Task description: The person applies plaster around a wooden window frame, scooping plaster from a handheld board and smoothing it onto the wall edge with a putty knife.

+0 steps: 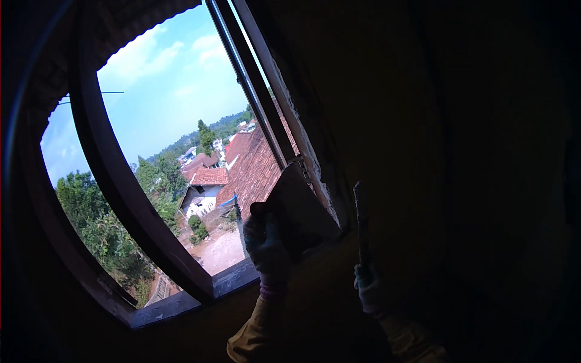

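1. Our left hand has its fingers curled in, seemingly closed on the left edge of the grey plate, which spreads up and to the right of them.
2. Our right hand is wrapped round the tool; its long axis rises almost upright from those fingers, leaning slightly left to a rough, crusted tip.
3. The key relation: the plate lies up and left of our right fingers, with the tool's shaft apart from it on its right. The left hand is nearer, touching the plate.
4. Above our left fingers, beyond the plate, runs the window frame's ragged edge; the sill is below and left.
5. Right of both hands the wall sinks into darkness. Shadow hides our exact grips, the plate's lower border and the depth between tool and plate; the lower rim cuts off our sleeves.
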The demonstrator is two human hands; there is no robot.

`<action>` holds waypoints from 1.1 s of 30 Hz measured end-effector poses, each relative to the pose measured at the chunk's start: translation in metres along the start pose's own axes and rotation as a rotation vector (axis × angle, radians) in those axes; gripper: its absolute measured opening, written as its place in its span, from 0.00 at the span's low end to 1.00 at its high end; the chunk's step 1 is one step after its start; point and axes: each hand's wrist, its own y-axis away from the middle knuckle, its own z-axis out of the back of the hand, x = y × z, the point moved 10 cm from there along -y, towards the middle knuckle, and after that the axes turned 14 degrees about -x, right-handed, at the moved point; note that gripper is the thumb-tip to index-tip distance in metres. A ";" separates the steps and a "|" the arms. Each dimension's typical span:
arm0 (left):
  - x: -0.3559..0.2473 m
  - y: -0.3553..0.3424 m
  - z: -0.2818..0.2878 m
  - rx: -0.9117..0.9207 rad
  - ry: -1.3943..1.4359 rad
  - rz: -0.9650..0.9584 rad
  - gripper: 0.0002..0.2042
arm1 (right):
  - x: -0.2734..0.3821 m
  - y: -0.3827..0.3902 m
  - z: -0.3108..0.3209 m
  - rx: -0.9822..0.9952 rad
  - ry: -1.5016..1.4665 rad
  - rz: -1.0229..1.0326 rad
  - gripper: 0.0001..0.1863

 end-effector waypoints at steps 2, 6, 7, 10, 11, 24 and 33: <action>-0.016 0.002 0.002 -0.089 -0.136 -0.185 0.11 | 0.000 -0.003 -0.009 0.037 -0.086 -0.126 0.26; -0.045 0.018 0.007 -0.228 -0.293 -0.300 0.13 | 0.011 0.002 -0.016 0.061 -0.013 -0.087 0.26; -0.035 0.024 -0.003 -0.224 -0.362 -0.213 0.14 | 0.006 -0.002 -0.009 0.033 0.012 -0.084 0.26; -0.026 0.033 -0.016 -0.128 -0.061 -0.104 0.15 | 0.042 -0.005 0.002 -0.007 0.027 -0.054 0.26; -0.034 0.034 -0.011 -0.145 -0.070 -0.122 0.15 | 0.048 -0.002 -0.004 0.014 0.012 -0.050 0.26; -0.004 0.067 -0.057 0.127 0.666 0.148 0.19 | 0.064 -0.015 -0.002 -0.070 0.236 0.326 0.23; -0.007 0.034 0.018 -0.285 -0.032 -0.126 0.16 | 0.116 -0.034 0.032 -0.229 0.518 0.688 0.29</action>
